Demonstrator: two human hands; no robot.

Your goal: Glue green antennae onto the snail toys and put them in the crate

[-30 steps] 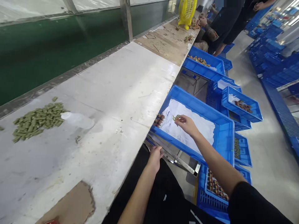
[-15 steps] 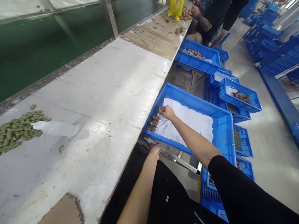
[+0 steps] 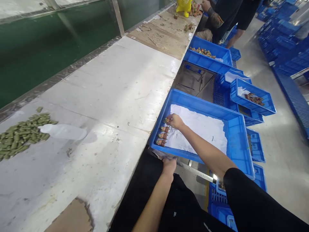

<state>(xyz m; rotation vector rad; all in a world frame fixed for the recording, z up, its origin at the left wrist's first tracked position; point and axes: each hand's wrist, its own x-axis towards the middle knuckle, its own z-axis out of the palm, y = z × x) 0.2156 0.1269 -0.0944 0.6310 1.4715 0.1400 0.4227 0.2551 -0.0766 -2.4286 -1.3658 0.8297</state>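
My right hand [image 3: 176,121] is closed in a pinch on a small painted figurine [image 3: 167,120], brownish with a yellow-green top. It is inside a large blue crate [image 3: 205,104], over the left end of the white paper [image 3: 193,127] lining it. Three similar figurines [image 3: 162,135] lie in a row along the crate's left side, just nearer to me than the held one. Below the crate's near wall, beside the metal stand rail [image 3: 193,169], my left hand [image 3: 169,165] has its fingers curled. What those fingers hold, if anything, cannot be made out.
On the white worktable [image 3: 116,87] at left lie a pile of small green pieces [image 3: 24,133] and a white plastic bottle [image 3: 64,132]. Torn cardboard [image 3: 71,217] lies near me. More blue crates [image 3: 210,64] stand at right, and a co-worker's arm [image 3: 214,17] shows at the far end.
My right hand has kept the figurine at the end of the row, lowering slightly. My left hand has shifted right along the crate's near side. The whole view has shifted a little.
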